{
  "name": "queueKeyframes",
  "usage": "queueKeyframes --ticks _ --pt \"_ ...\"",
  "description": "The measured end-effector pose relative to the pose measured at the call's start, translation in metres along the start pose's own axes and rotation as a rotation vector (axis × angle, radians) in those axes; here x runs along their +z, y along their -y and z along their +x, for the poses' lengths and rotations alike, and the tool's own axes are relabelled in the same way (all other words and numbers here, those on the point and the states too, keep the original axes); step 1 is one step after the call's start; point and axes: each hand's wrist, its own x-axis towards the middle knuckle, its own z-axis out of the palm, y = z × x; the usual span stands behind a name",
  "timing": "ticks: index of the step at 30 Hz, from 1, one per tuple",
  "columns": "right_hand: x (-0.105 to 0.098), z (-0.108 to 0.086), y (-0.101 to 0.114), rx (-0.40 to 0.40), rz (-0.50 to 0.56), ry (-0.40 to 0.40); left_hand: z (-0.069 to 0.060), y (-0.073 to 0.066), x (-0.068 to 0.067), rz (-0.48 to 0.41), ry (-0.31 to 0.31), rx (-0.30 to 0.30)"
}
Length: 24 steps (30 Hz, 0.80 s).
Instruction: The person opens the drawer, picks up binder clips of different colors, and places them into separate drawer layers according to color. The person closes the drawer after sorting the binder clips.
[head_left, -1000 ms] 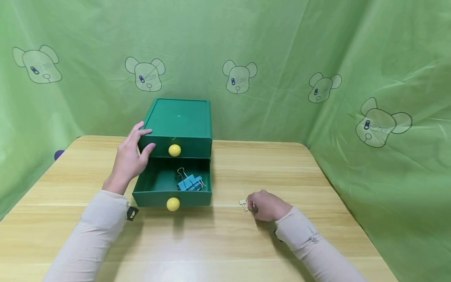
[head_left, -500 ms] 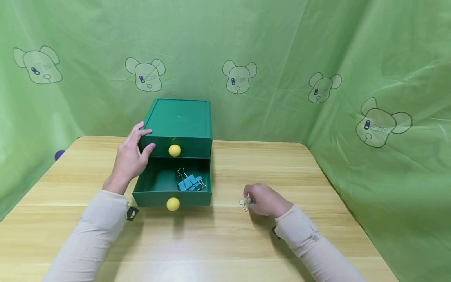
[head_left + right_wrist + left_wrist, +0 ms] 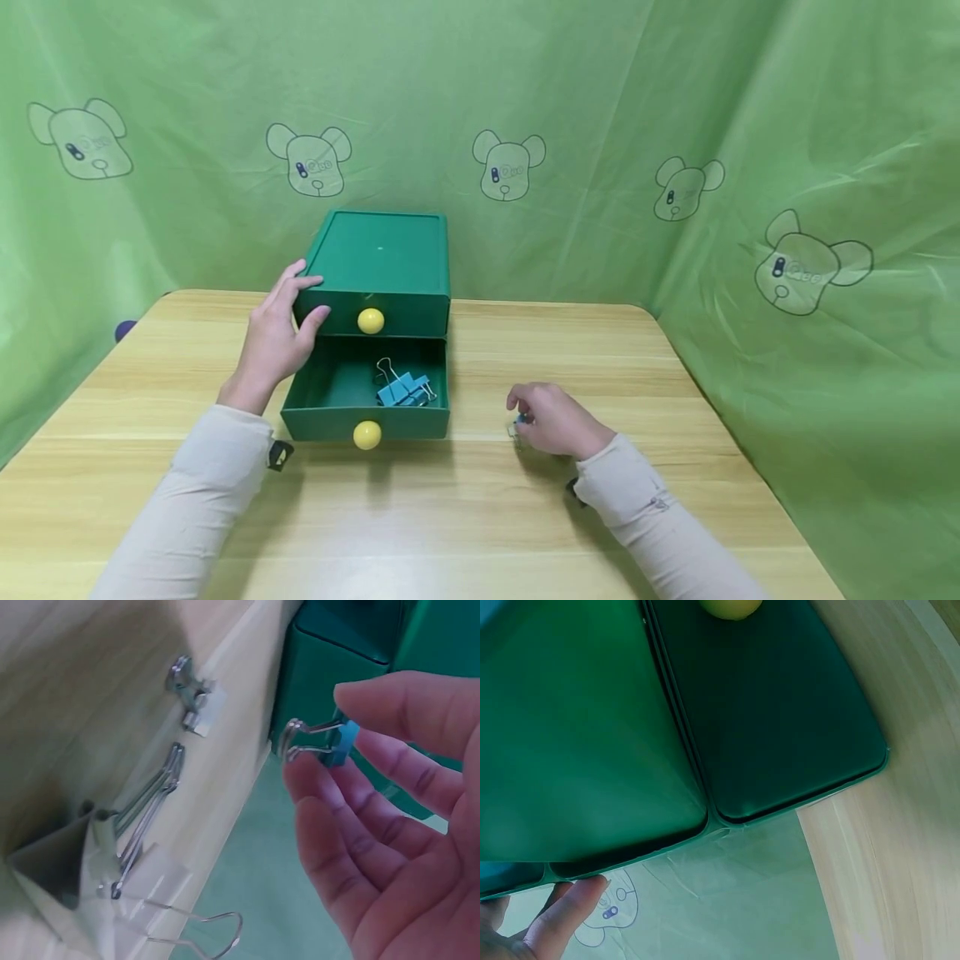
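A green two-drawer box [image 3: 386, 254] has its lower drawer [image 3: 330, 422] pulled out. Blue binder clips [image 3: 405, 390] lie in that drawer. My left hand [image 3: 273, 346] rests against the box's left front corner, fingers extended and spread, thumb near the front; in the left wrist view a fingertip [image 3: 592, 885] touches its edge. Above the table, my right hand [image 3: 562, 423] pinches a small blue binder clip [image 3: 341, 742] between thumb and fingers. Close by lie a small white binder clip [image 3: 202, 709] and a larger white binder clip [image 3: 94, 877]; my right hand hides the larger one in the head view.
Yellow round knobs [image 3: 367, 435] stick out from both drawer fronts. The wooden table [image 3: 465, 533] runs up to a green curtain [image 3: 585, 225] with printed bear heads at the back and sides. A purple round thing [image 3: 125, 330] shows beyond the left table edge.
My right hand has risen slightly and shifted left, and a blue binder clip now shows between its fingers. The left hand and the box have stayed in place.
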Motion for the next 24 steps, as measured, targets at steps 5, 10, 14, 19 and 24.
queueKeyframes --ticks 5,10,14,19,24 --pt "-0.001 0.003 0.001 -0.015 0.017 -0.029 0.000 0.001 -0.001 0.003 -0.001 -0.001" --pt "-0.003 0.006 0.005 -0.027 0.036 -0.055 0.000 0.001 0.000 0.005 0.004 -0.004" --pt "-0.007 0.009 0.009 -0.032 0.028 -0.064 0.000 0.001 0.000 0.006 0.005 -0.003" --pt "-0.011 0.013 0.015 -0.035 0.012 -0.073 0.000 0.001 0.001 0.005 0.005 -0.003" --pt "-0.014 0.016 0.019 -0.026 0.001 -0.084 0.001 0.000 0.001 0.003 0.007 -0.010"
